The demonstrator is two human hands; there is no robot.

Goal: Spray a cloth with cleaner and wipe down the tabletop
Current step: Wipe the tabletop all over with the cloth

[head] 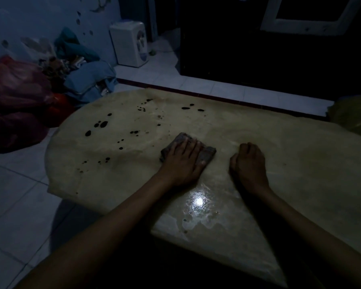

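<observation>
From my head view, my left hand [183, 158] lies flat with straight fingers pressing the grey cloth [206, 154] onto the tabletop [300, 163], near its middle. At three o'clock of it, just beside, my right hand [248, 161] rests as a curled fist, holding nothing. Dark spots [101, 124] dot the tabletop toward ten o'clock. A light glare [199, 202] shines at six o'clock.
</observation>
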